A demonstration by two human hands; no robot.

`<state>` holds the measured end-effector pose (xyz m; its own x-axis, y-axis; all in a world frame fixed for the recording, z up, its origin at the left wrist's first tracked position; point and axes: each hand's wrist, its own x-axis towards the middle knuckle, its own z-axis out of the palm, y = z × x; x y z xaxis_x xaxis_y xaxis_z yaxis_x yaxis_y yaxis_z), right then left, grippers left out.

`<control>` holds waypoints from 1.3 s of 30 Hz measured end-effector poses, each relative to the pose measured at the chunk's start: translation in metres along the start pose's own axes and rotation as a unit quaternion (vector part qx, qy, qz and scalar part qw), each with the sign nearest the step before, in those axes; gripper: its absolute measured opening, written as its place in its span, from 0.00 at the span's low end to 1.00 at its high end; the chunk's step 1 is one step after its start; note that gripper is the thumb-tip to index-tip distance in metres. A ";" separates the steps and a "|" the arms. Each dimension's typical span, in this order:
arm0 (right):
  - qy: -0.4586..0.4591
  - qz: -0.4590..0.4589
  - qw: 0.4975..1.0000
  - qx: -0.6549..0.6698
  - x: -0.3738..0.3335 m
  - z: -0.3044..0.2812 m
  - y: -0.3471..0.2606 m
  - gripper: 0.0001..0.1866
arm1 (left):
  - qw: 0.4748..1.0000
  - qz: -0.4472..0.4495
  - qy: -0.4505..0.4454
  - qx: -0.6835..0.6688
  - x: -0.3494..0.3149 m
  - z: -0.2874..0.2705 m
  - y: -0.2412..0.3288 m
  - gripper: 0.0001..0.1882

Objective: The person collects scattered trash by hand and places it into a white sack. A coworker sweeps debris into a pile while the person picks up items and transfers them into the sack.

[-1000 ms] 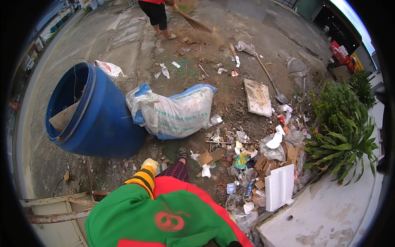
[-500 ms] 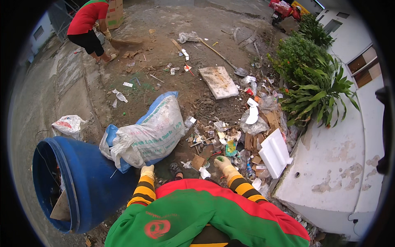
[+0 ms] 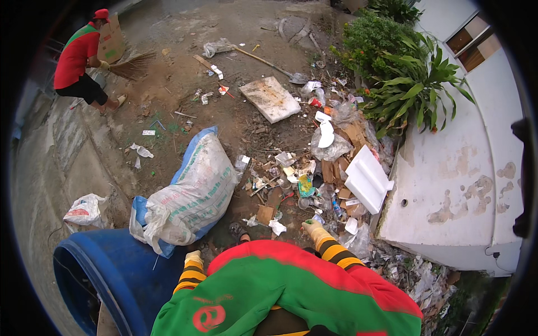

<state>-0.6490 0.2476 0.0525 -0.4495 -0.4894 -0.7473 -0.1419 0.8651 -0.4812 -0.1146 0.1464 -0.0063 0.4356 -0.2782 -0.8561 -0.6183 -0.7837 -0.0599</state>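
My left hand (image 3: pixel 194 257), in a pale glove, is low beside the blue barrel (image 3: pixel 131 257). It is just below the stuffed white woven sack (image 3: pixel 196 187), apart from it; its fingers are too small to make out. The sack leans, its gathered end near the barrel's side and its blue edge along the back. My right hand (image 3: pixel 314 226), gloved too, has curled fingers over the near edge of the litter pile (image 3: pixel 291 185). A greenish patch shows at its fingers; what they hold, if anything, is hidden. Both forearms wear yellow-and-black striped sleeves.
Right of the pile lies a white foam tray (image 3: pixel 367 180) by a low white wall (image 3: pixel 448 201). A dirty foam slab (image 3: pixel 270 99) and a long-handled shovel (image 3: pixel 297 78) lie farther out. At far left a person (image 3: pixel 78 61) holds a broom (image 3: pixel 131 66). The barrel lies tipped, mouth leftward.
The view has turned rightward. My left hand has drawn back from the sack's lower edge, closer to my body. My right hand stays near the pile. The other person has straightened somewhat, broom in hand.
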 end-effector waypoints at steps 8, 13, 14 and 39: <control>-0.066 0.090 0.989 0.096 -0.022 -0.020 0.063 0.09 | 0.946 0.244 0.130 0.167 0.005 0.032 0.068 0.16; -0.041 0.094 0.985 0.138 -0.020 -0.037 0.089 0.08 | 0.977 0.178 0.106 -0.056 -0.028 0.056 0.104 0.17; -0.047 0.094 0.986 0.132 -0.021 -0.041 0.091 0.08 | 0.975 0.189 0.106 -0.050 -0.034 0.061 0.105 0.17; -0.048 0.102 0.986 0.119 -0.052 -0.075 0.334 0.07 | 0.978 0.151 0.133 0.058 -0.115 0.178 -0.016 0.16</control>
<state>-0.7391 0.5704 -0.0355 -0.3594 -0.3261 -0.8743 0.1590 0.9018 -0.4017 -0.2708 0.2892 0.0016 0.3674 -0.6339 -0.6805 -0.8082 -0.5797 0.1036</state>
